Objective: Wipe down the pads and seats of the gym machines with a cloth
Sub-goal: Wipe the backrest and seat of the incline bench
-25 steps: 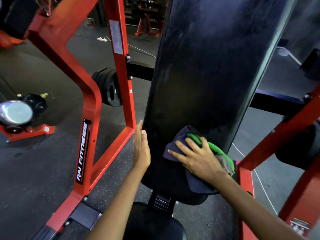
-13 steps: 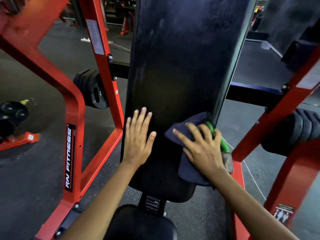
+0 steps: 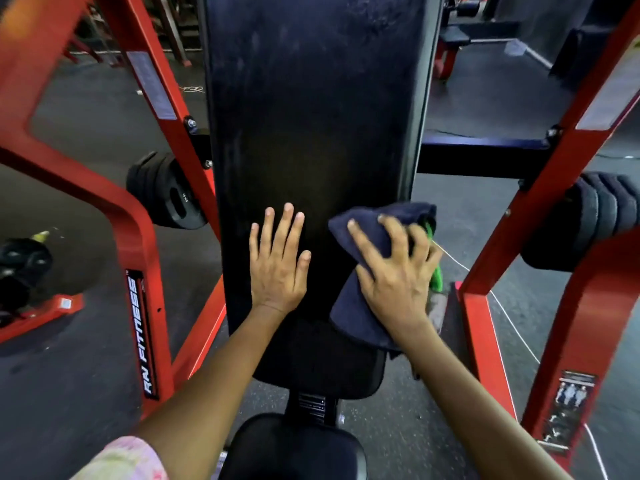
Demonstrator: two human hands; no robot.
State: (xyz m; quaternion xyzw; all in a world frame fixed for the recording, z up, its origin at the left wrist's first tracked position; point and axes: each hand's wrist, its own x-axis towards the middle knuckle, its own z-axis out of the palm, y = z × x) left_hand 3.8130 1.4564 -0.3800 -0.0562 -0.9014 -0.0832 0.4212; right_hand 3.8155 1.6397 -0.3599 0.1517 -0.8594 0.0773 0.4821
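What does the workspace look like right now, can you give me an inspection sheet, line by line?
Surface: black back pad, upright, faint smudges on its upper part.
Job's things: dark blue cloth with a green cloth beneath, at the pad's right edge; black seat below.
Clutter: nothing seen on pad or seat.
Hands: left hand flat on the pad; right hand presses and grips the cloth.
Cables: white cord across the floor, right.
Surroundings: red frame, weight plates either side, dark floor.
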